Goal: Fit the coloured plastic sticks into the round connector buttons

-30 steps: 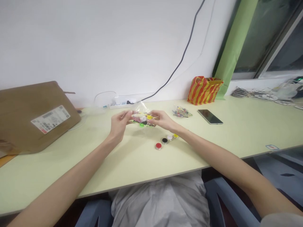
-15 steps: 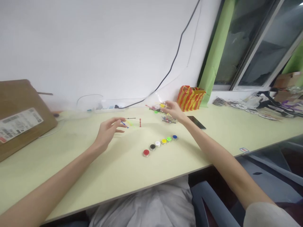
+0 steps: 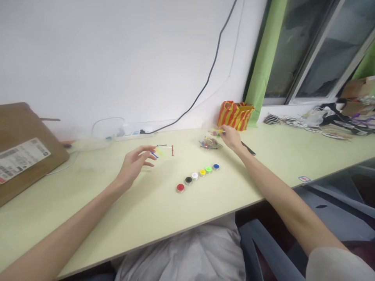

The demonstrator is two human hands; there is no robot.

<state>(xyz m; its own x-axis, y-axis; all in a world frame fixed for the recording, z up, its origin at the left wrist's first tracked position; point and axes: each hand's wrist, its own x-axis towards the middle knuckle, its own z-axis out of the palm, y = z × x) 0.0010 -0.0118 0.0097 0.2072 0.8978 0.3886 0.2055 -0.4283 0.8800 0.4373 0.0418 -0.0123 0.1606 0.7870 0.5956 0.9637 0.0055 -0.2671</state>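
Observation:
My left hand [image 3: 135, 162] hovers at the left of several thin coloured rods, its fingers apart with nothing visible in them. Among those rods are a blue rod [image 3: 154, 155], a red rod [image 3: 172, 150] and a black rod [image 3: 161, 145]. Over by the wall, my right hand [image 3: 230, 137] pinches a clear plastic bag [image 3: 213, 132] with coloured bits in it; the bag is blurred. Just below that lies a clump of small coloured pieces [image 3: 210, 143]. Closer to me, round capped pieces form a slanting row, from a red one [image 3: 180, 188] to a blue one [image 3: 216, 167].
A cardboard box [image 3: 26, 144] stands at the left. Against the wall are a power strip [image 3: 131, 135] with a black cable and a red-and-yellow striped bag [image 3: 236, 116]. A dark flat device [image 3: 248, 148] lies partly behind my right arm. Assorted items [image 3: 310, 127] cover the far right.
My right hand has moved to the right along the wall, taking the clear bag with it. The left hand has stayed almost in place. The view has shifted slightly.

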